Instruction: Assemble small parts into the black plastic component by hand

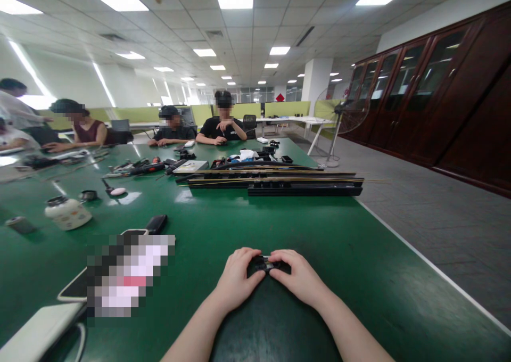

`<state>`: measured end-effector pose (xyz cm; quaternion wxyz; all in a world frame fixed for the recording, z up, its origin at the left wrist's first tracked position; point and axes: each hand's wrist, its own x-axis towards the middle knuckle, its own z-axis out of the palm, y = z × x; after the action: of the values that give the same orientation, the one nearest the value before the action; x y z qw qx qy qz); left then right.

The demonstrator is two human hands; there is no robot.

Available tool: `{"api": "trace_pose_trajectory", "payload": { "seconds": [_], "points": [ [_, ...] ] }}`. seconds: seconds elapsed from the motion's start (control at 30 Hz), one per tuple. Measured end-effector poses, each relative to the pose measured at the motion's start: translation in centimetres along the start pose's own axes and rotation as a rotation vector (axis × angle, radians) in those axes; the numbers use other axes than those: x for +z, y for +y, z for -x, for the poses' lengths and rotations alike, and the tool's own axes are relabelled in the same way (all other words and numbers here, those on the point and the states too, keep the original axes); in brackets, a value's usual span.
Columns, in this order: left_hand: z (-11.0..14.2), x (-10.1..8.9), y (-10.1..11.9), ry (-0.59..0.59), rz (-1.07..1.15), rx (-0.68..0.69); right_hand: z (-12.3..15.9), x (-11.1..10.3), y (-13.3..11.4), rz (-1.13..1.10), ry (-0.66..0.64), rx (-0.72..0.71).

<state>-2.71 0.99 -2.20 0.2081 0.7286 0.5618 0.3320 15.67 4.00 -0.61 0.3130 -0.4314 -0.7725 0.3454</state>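
Close in front of me on the green table, a small black part [266, 264] with a lighter metallic middle lies between my two hands. My left hand [239, 271] grips its left end, thumb near and fingers on the far side. From the right, my right hand [294, 274] pinches the other end the same way. My thumbs almost meet at the middle of the part. Its exact kind is too small to make out, and its ends are partly hidden under my fingers.
Long black rails [303, 190] with thin rods lie across the table ahead. To the left are a tablet [74, 287], a black case [157, 223], a white jar [67, 213] and a white device [40, 332] with a cable. Co-workers sit beyond, near tools [139, 166]. A fan [337, 117] stands right.
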Motion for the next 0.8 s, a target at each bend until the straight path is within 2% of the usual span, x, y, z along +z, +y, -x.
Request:
{"api": "trace_pose_trajectory", "payload": {
  "seconds": [0.37, 0.63, 0.8],
  "points": [
    [-0.03, -0.06, -0.09, -0.006, 0.02, 0.004, 0.07, 0.09, 0.11, -0.009, -0.003, -0.013],
    [-0.02, -0.26, 0.21, -0.013, 0.026, -0.015, -0.22, -0.01, 0.29, -0.189, 0.064, 0.093],
    [-0.09, -0.2, 0.12, -0.014, 0.016, -0.025, -0.59, 0.05, 0.66, -0.385, 0.096, 0.11]
  ]
}}
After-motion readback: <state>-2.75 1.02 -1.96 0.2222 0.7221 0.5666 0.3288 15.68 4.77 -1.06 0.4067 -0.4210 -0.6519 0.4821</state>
